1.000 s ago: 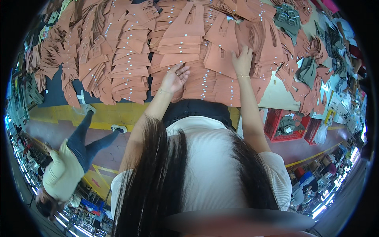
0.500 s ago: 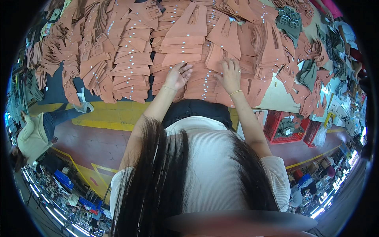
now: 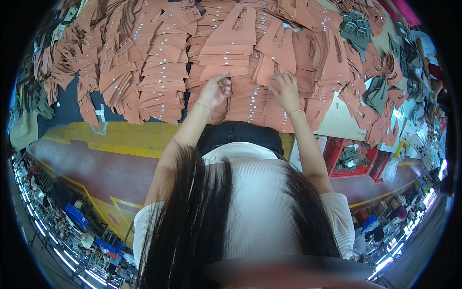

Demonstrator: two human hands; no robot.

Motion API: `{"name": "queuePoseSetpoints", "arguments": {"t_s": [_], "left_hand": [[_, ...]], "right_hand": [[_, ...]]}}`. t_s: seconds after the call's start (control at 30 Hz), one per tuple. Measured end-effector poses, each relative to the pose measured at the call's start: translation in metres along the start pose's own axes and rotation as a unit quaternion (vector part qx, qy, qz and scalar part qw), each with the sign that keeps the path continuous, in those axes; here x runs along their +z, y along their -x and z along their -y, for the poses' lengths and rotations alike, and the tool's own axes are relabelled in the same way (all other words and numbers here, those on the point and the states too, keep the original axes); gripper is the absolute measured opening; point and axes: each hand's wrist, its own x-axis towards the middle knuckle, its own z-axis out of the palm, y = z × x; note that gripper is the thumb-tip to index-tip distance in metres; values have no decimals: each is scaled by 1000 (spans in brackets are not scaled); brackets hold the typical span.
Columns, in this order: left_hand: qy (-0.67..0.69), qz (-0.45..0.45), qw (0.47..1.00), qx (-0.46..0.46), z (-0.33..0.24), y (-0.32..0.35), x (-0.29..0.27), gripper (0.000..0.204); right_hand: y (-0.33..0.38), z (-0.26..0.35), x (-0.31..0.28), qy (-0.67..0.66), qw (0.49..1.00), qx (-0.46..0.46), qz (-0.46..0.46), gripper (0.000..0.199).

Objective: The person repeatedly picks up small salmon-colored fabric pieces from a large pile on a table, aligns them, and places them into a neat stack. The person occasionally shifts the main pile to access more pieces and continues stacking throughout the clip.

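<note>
Rows of overlapping salmon-coloured cut fabric pieces point(image 3: 225, 50) with small white stickers cover the table in front of me. My left hand point(image 3: 215, 92) is turned partly palm-up at the lower edge of a middle stack, its fingers loosely bent and nothing visible in them. Over the neighbouring stack to the right, my right hand point(image 3: 287, 92) lies palm down, fingers stretched and thumb apart. Its fingertips rest at the lower edge of a slotted salmon piece point(image 3: 276, 45). Whether the left fingertips touch the fabric is hard to tell.
Green pieces with buckles point(image 3: 355, 28) lie at the far right, with more green bundles point(image 3: 375, 92) nearer. A red crate point(image 3: 335, 156) holding green pieces stands below the table's right side. Salmon pieces with buckles point(image 3: 115, 54) lie to the left. Yellow bands point(image 3: 130, 137) mark the floor.
My left hand has curled its fingers more. The right hand has shifted slightly right. The person walking at the left has moved to the far left rim, mostly out of view.
</note>
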Motion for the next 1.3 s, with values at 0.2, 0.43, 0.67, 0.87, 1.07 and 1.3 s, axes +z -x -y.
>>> {"name": "queuePoseSetpoints", "arguments": {"t_s": [0.2,0.43,0.67,0.87,1.07,1.3], "left_hand": [[16,-38,997,65,-33,-14,16,15],[41,-55,994,84,-52,-30,34,17],[-279,-66,952,106,-67,-58,34,21],[-539,-197,646,503,-78,-18,83,35],[-373,-170,826,387,-86,59,86,23],[4,-21,940,342,-8,114,68,26]], "right_hand": [[0,-3,0,4,1000,-1,2,40],[-3,4,-12,-49,998,36,-5,23],[-14,27,-68,-95,983,154,-19,19],[-24,29,-98,-282,940,139,-130,17],[-44,67,-128,-369,907,87,-182,15],[-52,173,-85,-247,967,-67,-2,8]]}}
